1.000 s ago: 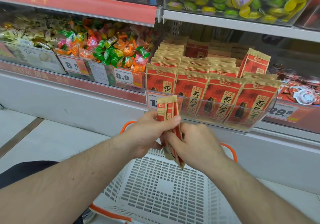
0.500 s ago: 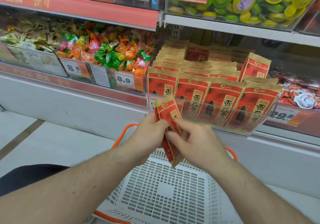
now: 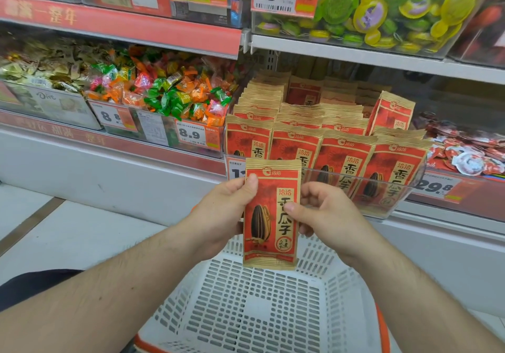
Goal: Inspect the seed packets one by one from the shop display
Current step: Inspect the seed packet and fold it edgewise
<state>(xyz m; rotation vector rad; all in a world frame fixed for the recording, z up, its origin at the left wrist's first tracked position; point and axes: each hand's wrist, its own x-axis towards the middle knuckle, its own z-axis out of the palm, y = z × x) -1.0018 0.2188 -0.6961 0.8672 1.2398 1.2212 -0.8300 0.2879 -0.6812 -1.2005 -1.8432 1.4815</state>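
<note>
A red and tan seed packet (image 3: 269, 232) with a sunflower seed picture faces me, upright, in front of the shelf. My left hand (image 3: 221, 216) grips its left edge, thumb on the front near the top. My right hand (image 3: 325, 213) pinches its right edge, thumb on the printed face. Behind it, rows of the same seed packets (image 3: 341, 156) stand upright in a clear display bin (image 3: 396, 194) on the lower shelf.
A white perforated shopping basket (image 3: 259, 311) with orange trim sits below my hands. Left of the packets is a bin of colourful wrapped candies (image 3: 169, 93). The upper shelf holds a clear bin of green and yellow sweets (image 3: 382, 11). Price tags line the shelf edges.
The packet has turned from edge-on to face me flat, and my hands have shifted to hold its two side edges. The view has moved a little closer to the shelf.
</note>
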